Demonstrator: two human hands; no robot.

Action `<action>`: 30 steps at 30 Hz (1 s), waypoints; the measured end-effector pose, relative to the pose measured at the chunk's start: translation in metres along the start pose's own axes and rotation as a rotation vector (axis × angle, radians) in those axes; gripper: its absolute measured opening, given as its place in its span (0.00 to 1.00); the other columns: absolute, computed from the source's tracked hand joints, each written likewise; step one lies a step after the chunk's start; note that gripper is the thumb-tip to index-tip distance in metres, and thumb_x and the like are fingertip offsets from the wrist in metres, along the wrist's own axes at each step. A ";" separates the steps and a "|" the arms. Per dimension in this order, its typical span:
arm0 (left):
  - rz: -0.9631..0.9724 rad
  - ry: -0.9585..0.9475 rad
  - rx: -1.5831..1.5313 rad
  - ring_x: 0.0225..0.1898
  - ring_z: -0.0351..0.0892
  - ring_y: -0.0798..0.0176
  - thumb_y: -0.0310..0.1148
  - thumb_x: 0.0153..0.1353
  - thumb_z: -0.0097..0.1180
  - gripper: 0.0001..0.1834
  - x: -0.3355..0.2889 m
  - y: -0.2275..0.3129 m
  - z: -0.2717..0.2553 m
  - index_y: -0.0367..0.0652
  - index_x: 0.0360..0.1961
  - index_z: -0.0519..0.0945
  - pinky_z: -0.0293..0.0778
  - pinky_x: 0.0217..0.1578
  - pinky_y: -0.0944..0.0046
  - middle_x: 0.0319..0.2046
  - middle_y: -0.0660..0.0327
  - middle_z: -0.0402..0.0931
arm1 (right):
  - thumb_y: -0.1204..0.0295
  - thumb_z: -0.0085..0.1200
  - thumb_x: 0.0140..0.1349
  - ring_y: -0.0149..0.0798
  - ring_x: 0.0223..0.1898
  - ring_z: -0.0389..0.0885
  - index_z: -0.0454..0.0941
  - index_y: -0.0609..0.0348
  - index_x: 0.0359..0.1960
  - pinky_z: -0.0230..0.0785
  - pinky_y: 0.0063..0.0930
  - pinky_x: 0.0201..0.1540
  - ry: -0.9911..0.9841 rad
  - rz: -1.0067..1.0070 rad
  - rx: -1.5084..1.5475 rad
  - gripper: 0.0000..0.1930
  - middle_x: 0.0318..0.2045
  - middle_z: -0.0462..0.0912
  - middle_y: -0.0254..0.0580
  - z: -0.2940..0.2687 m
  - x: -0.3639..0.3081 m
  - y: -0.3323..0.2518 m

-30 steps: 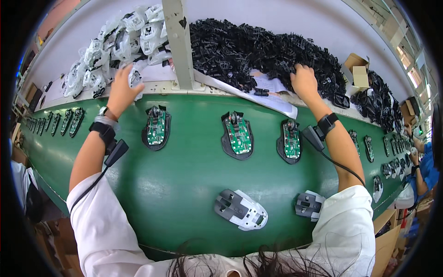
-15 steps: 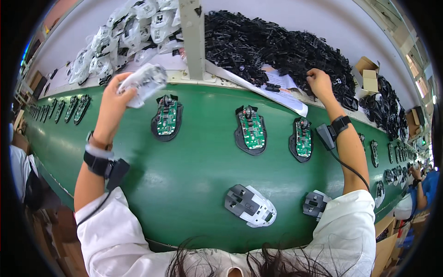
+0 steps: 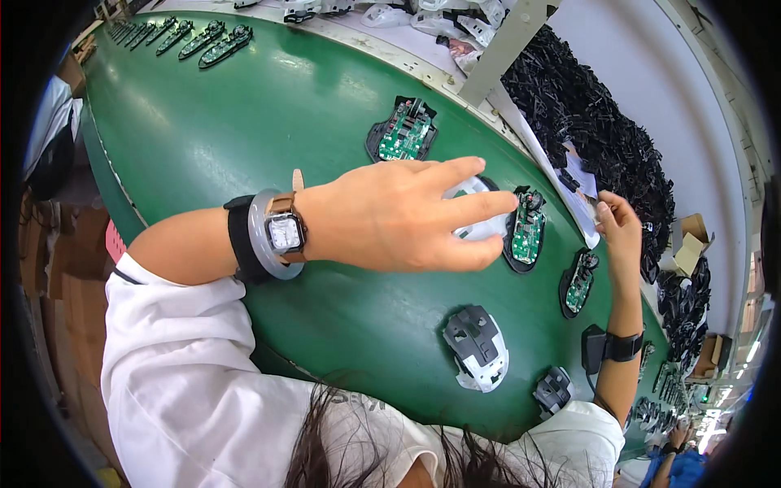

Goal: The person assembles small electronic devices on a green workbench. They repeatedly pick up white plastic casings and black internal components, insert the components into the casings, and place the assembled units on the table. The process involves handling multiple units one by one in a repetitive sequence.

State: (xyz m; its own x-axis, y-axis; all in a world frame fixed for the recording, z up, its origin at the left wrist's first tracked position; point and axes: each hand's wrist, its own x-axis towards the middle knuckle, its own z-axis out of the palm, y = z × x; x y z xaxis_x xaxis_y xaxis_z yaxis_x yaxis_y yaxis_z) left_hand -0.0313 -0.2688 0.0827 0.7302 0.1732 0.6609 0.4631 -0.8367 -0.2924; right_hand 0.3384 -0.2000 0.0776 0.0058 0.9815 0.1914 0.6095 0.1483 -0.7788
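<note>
My left hand (image 3: 407, 215) reaches across the table, back of the hand up. Its fingers spread around a white mouse shell (image 3: 482, 213), mostly hidden beneath. Just right of the fingertips lies a dark mouse base with a green circuit board (image 3: 527, 236). A similar board-fitted base (image 3: 403, 134) lies beyond the hand, and another board-fitted base (image 3: 578, 285) lies farther right. My right hand (image 3: 621, 224) is at the table's far edge beside the black parts pile, thumb and fingers pinched together. What they hold is too small to make out.
A grey-and-white mouse shell (image 3: 478, 348) lies near me, with a grey shell (image 3: 554, 392) by my right arm. Black parts (image 3: 586, 122) heap behind a metal post (image 3: 508, 49). Board-fitted bases (image 3: 226, 46) line the far left. A cardboard box (image 3: 690, 244) stands right.
The view has turned. My left hand has brought the white shell from the left to the middle, between two bases. My right hand has drawn back from the black pile toward its edge.
</note>
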 end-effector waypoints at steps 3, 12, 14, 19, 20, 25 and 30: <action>-0.057 0.131 -0.056 0.45 0.78 0.53 0.27 0.48 0.61 0.21 0.004 0.005 -0.003 0.61 0.45 0.79 0.79 0.32 0.68 0.51 0.59 0.75 | 0.74 0.49 0.65 0.25 0.35 0.75 0.77 0.66 0.44 0.69 0.19 0.39 -0.052 0.051 0.173 0.10 0.38 0.79 0.36 0.016 -0.026 -0.017; -0.589 0.197 -0.760 0.49 0.77 0.55 0.13 0.49 0.48 0.24 0.003 0.014 -0.004 0.43 0.47 0.78 0.73 0.48 0.62 0.52 0.51 0.74 | 0.82 0.65 0.43 0.54 0.49 0.77 0.78 0.63 0.30 0.72 0.38 0.49 -0.045 -1.055 -0.211 0.12 0.46 0.79 0.55 0.066 -0.079 -0.150; -0.644 0.238 -0.886 0.50 0.76 0.58 0.13 0.49 0.46 0.23 0.006 0.019 -0.004 0.40 0.47 0.78 0.71 0.50 0.62 0.52 0.52 0.74 | 0.80 0.66 0.41 0.56 0.52 0.75 0.78 0.62 0.29 0.71 0.40 0.49 0.024 -1.090 -0.241 0.12 0.48 0.78 0.55 0.080 -0.072 -0.146; -1.004 0.266 -1.590 0.50 0.72 0.69 0.18 0.50 0.49 0.27 0.002 0.024 -0.012 0.37 0.55 0.70 0.68 0.52 0.66 0.49 0.60 0.71 | 0.76 0.66 0.38 0.55 0.57 0.70 0.78 0.61 0.26 0.64 0.42 0.51 0.047 -1.088 -0.329 0.11 0.53 0.75 0.54 0.099 -0.067 -0.135; -0.994 0.274 -1.541 0.50 0.72 0.70 0.18 0.50 0.49 0.26 0.004 0.025 -0.011 0.37 0.55 0.70 0.68 0.52 0.66 0.48 0.60 0.72 | 0.76 0.66 0.38 0.54 0.57 0.70 0.78 0.61 0.26 0.64 0.42 0.51 0.057 -1.078 -0.335 0.12 0.53 0.75 0.54 0.100 -0.066 -0.133; -1.109 0.191 -1.362 0.46 0.72 0.72 0.19 0.51 0.50 0.23 0.006 0.029 -0.010 0.37 0.52 0.72 0.70 0.48 0.69 0.45 0.63 0.73 | 0.72 0.66 0.41 0.54 0.57 0.69 0.79 0.58 0.28 0.60 0.43 0.55 0.046 -1.009 -0.427 0.11 0.55 0.74 0.53 0.107 -0.070 -0.135; -1.133 0.185 -1.413 0.43 0.73 0.74 0.19 0.52 0.53 0.21 0.001 0.023 -0.008 0.38 0.50 0.73 0.72 0.43 0.71 0.42 0.64 0.75 | 0.70 0.64 0.47 0.51 0.58 0.70 0.78 0.55 0.39 0.55 0.46 0.60 -0.029 -0.999 -0.331 0.16 0.53 0.76 0.48 0.091 -0.082 -0.134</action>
State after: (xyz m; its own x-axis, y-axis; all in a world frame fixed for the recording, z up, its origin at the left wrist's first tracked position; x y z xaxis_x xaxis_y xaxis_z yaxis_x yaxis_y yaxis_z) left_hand -0.0238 -0.2921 0.0827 0.2963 0.9360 0.1900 -0.1572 -0.1484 0.9764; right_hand 0.1841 -0.2897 0.1112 -0.6347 0.4347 0.6389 0.5129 0.8554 -0.0725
